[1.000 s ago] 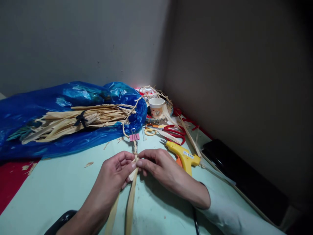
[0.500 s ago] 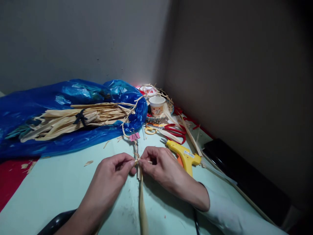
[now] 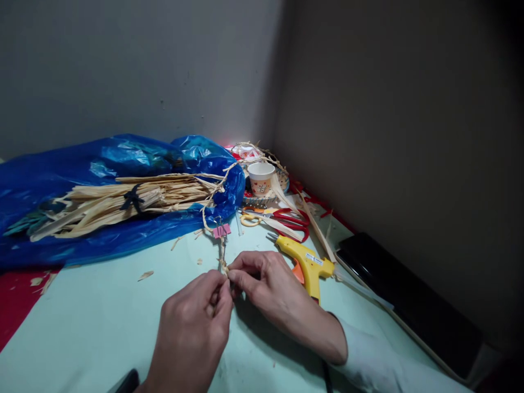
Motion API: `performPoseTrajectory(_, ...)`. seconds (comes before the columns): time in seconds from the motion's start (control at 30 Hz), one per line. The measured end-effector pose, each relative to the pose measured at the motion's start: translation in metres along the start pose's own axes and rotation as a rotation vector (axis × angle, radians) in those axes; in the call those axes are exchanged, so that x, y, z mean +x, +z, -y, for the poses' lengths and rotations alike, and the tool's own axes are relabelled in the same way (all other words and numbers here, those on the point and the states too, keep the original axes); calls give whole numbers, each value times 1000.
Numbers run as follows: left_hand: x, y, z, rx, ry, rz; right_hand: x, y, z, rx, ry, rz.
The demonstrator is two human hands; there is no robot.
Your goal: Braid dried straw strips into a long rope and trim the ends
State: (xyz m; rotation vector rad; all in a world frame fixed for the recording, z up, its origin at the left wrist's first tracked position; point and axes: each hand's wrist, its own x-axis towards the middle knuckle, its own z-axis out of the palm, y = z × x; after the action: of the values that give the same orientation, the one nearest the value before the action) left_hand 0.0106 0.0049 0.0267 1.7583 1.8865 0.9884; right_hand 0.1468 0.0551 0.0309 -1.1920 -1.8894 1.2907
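A thin braided cord of dry straw-coloured plant strips (image 3: 223,263) runs down from a pink binder clip (image 3: 221,231) toward me. My right hand (image 3: 266,281) pinches the cord's near end between thumb and forefinger. Just below and to the left, my left hand (image 3: 196,316) is closed at the same end, its fingertips almost touching the right ones. The strips inside the left hand are mostly hidden by its fingers. Past the clip, the finished cord (image 3: 206,218) curves up and away toward the blue bag.
A blue plastic bag (image 3: 102,243) bears a tied bundle of dry strips (image 3: 172,194). Beyond stand a paper cup (image 3: 261,180) and red-handled scissors (image 3: 292,218). To the right lie a yellow glue gun (image 3: 307,262) and a black glossy object (image 3: 409,305).
My left hand has turned and moved nearer to me along the cord. The long pale strip that hung down toward me no longer shows. My right hand stays by the cord.
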Motion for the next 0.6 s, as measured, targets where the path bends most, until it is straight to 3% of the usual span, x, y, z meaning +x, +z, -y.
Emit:
performPoseTrajectory(0.1,-7,1,6,100,186,55,2,-4,-1,84,2,75)
performPoseTrajectory(0.3,-19,3,17,187,377,166,8,-10,-2,216,94,92)
performPoseTrajectory(0.37,-16,-3,11,120,326,154,9,-12,-1,319,112,107)
performPoseTrajectory(0.43,-8,-12,3,17,191,124,8,-15,-1,379,119,119)
performPoseTrajectory(0.53,9,-23,-5,-120,-67,69,6,-17,1,420,139,140)
performPoseTrajectory(0.6,19,-25,-7,-285,-240,108,5,-18,2,455,148,155)
